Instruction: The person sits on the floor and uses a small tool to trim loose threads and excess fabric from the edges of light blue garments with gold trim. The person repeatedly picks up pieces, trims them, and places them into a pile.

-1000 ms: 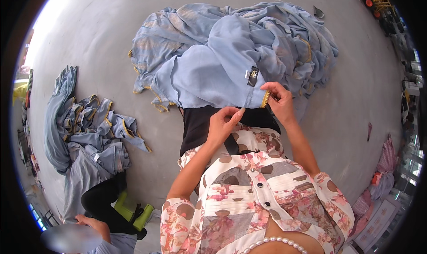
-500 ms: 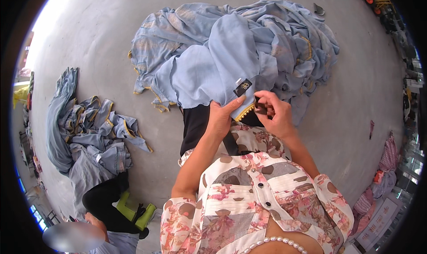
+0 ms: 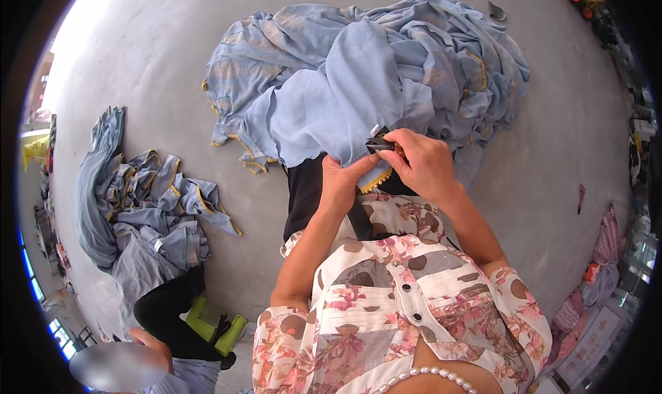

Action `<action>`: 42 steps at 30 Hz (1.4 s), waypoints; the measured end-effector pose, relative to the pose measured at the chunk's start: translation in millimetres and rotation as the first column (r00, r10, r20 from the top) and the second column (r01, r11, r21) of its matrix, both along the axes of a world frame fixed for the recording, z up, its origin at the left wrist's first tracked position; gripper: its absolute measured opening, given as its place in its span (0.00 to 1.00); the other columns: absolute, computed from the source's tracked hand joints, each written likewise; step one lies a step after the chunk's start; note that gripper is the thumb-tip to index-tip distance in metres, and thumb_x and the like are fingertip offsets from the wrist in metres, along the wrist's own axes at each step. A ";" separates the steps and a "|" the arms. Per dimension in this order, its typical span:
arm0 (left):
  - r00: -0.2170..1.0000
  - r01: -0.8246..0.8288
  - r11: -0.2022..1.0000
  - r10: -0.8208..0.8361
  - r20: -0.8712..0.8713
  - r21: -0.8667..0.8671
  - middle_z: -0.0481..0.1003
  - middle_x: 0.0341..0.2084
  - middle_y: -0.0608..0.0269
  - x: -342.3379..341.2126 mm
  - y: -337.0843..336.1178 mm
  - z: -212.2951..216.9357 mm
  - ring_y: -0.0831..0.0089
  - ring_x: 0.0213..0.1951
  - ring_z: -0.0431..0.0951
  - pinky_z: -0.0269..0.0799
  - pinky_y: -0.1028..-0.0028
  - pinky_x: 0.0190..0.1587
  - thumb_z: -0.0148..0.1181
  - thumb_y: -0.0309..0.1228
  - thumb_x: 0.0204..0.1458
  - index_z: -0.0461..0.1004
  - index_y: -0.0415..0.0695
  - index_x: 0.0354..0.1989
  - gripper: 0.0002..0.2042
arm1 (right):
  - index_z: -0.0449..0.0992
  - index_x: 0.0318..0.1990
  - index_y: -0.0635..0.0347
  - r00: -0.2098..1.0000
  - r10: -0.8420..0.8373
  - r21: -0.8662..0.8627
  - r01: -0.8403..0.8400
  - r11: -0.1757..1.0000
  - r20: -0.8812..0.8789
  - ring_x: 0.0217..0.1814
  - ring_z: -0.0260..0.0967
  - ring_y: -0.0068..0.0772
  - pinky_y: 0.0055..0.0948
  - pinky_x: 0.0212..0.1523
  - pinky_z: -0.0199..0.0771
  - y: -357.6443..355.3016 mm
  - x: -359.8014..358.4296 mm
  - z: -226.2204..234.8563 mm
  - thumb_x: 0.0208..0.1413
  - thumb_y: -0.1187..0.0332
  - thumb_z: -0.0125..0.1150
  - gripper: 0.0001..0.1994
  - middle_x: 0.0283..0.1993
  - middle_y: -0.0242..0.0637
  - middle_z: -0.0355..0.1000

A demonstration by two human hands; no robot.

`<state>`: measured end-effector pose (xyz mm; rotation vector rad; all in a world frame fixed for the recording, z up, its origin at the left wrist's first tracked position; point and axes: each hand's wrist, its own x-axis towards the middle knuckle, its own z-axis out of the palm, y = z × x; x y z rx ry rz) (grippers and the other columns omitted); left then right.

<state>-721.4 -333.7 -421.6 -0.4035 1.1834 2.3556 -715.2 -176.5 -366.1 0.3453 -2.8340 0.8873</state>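
A large light-blue garment (image 3: 324, 104) with yellow beaded trim (image 3: 376, 182) lies heaped over my lap and the floor ahead. My left hand (image 3: 340, 184) pinches its near edge, the thumb on top beside a black sewn-in label that is now mostly covered. Closed around small black thread snips (image 3: 380, 144), my right hand (image 3: 422, 163) brings their tips over the label, close to my left thumb. A small white tag (image 3: 376, 129) sticks up just beyond the snips.
At the left, a co-worker (image 3: 172, 311) sits by another pile of blue cloth (image 3: 148, 201) with yellow trim, next to a green stool (image 3: 214, 328). Pink checked cloth (image 3: 605, 235) and a pale box (image 3: 592, 342) stand at the right. A grey scrap (image 3: 496, 11) lies on the far floor.
My right hand has moved up and left, bringing the snips from beside the trim to over the label. My left hand keeps its hold on the cloth.
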 end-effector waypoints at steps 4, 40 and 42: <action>1.000 0.019 1.000 -0.019 0.003 -0.016 0.77 0.33 0.59 -0.8 -0.8 0.5 0.72 0.32 0.79 0.76 0.72 0.39 0.65 0.20 0.41 0.73 0.34 0.39 0.14 | 0.70 0.32 0.58 1.000 0.014 0.043 -0.013 0.999 -0.022 0.27 0.71 0.38 0.34 0.25 0.69 -0.8 -1.0 -1.7 0.46 0.65 0.63 0.10 0.27 0.34 0.71; 0.982 0.132 0.960 -0.160 0.097 0.246 0.72 0.47 0.53 2.8 -3.1 -14.1 0.61 0.47 0.75 0.72 0.63 0.51 0.58 0.21 0.45 0.61 0.35 0.55 0.25 | 0.71 0.46 0.59 0.939 -0.129 -0.468 0.275 0.840 0.320 0.32 0.69 0.20 0.22 0.34 0.71 18.9 6.2 -22.0 0.39 0.61 0.74 0.26 0.34 0.34 0.73; 0.980 0.171 0.959 -0.189 0.059 0.227 0.71 0.47 0.53 0.6 7.4 -27.3 0.61 0.48 0.73 0.70 0.63 0.52 0.56 0.22 0.49 0.60 0.36 0.56 0.24 | 0.71 0.46 0.61 0.946 -0.083 -0.450 0.225 0.864 0.313 0.36 0.72 0.23 0.24 0.38 0.73 17.9 9.9 -36.1 0.41 0.61 0.73 0.25 0.35 0.36 0.74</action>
